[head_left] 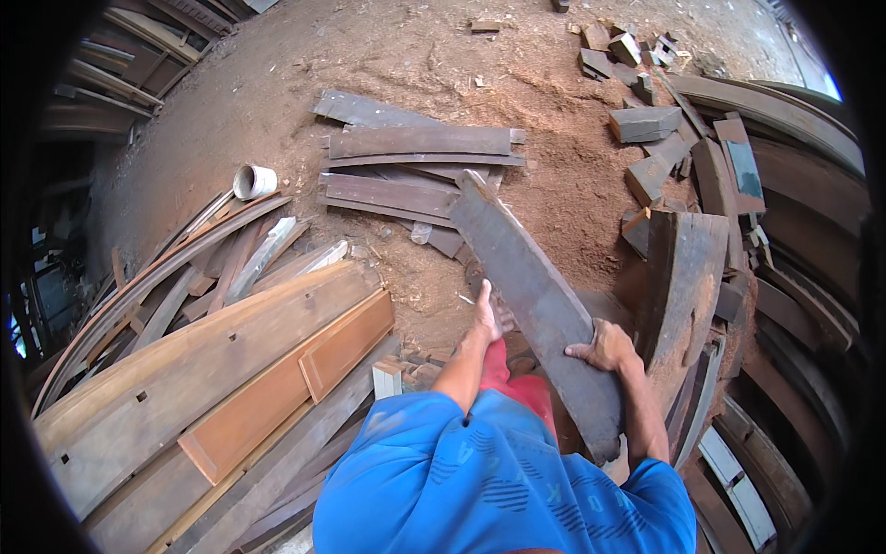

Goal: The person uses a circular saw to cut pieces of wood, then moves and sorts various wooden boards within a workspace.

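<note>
A long, dark grey wooden plank (535, 277) is held at a slant in front of me, its far end resting on or just above a small stack of brown boards (425, 143). My right hand (606, 348) is closed round its right edge near the close end, thumb lying on the broad face. At the left edge, my left hand (492, 316) grips it with the thumb pointing up; the fingers pass partly out of sight behind the wood.
Long planks and an orange-brown panel (295, 379) are piled at left, near a white bucket (255, 182). Cut wood blocks (646, 125) and a thick upright timber (685, 286) crowd the right, with curved boards beyond. Sawdust (563, 175) covers the ground.
</note>
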The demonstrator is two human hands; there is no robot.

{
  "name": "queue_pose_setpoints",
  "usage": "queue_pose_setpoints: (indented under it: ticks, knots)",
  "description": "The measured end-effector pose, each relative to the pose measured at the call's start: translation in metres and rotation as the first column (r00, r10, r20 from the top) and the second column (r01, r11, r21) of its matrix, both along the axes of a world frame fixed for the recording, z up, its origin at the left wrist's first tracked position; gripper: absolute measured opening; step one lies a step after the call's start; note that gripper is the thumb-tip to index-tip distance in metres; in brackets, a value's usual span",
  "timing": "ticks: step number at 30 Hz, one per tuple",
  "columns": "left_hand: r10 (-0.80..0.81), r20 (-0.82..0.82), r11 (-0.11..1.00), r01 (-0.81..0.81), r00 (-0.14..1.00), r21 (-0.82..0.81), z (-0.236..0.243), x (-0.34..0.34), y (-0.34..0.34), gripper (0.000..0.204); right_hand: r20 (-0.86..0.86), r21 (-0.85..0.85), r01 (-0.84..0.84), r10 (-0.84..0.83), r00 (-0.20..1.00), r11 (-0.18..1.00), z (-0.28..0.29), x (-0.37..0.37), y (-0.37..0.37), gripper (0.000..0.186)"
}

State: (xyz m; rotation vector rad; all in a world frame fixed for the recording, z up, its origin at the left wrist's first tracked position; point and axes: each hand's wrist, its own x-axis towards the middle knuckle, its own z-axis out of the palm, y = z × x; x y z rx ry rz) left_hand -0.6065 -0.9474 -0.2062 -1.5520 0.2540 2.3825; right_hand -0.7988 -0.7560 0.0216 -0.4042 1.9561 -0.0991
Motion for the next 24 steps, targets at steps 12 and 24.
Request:
queue_pose_setpoints:
  ticks: [12, 24]
  knots:
    - [0.195, -0.087, 0.981, -0.193, 0.977, 0.031, 0.028, 0.002, 0.053, 0.096, -0.061, -0.041, 0.258, -0.260, 0.964, 0.965, 0.035, 0.114, 0.111, 0.085]
    - [0.134, -0.722, 0.910, -0.373, 0.679, -0.183, 0.214, -0.071, 0.122, 0.075, -0.351, -0.480, 0.359, -0.550, 0.758, 0.800, 0.132, 0.155, 0.239, 0.073]
